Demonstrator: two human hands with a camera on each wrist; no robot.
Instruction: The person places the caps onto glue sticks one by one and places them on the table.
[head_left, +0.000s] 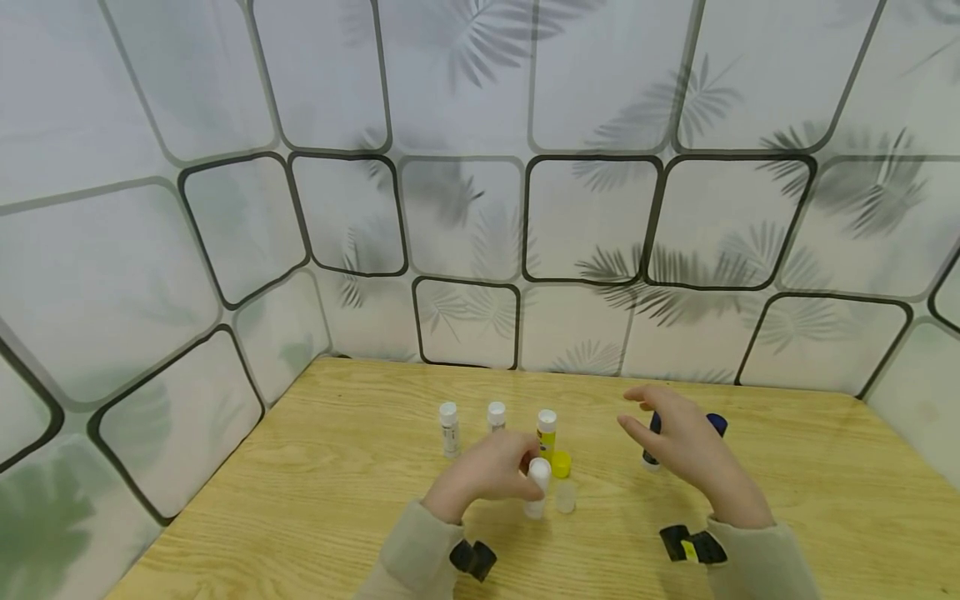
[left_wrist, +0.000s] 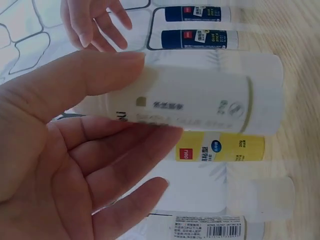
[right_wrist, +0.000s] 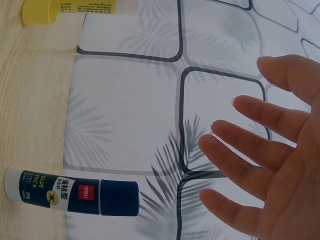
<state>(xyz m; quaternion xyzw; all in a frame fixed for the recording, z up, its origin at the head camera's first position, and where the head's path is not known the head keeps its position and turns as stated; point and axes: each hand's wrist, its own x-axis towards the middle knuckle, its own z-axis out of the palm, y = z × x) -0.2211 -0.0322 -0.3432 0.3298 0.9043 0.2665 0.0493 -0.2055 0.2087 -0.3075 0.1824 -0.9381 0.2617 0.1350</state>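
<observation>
My left hand (head_left: 491, 468) pinches a white glue stick (left_wrist: 195, 97) between thumb and fingers, upright at the table's front middle. Behind it stands a yellow glue stick (head_left: 547, 433) with a white top, and a yellow cap (head_left: 561, 464) lies close by. A translucent whitish cap (head_left: 566, 497) is on the table just right of the held stick. My right hand (head_left: 686, 442) hovers empty with fingers spread, in front of two navy glue sticks; one navy glue stick (right_wrist: 72, 194) shows whole in the right wrist view, standing on the table.
Two more white glue sticks stand at the back left: one white stick (head_left: 449, 429) further left, the other white stick (head_left: 497, 417) partly hidden behind my left hand. A patterned curtain (head_left: 465, 325) borders the wooden table (head_left: 337, 483) at the back and sides.
</observation>
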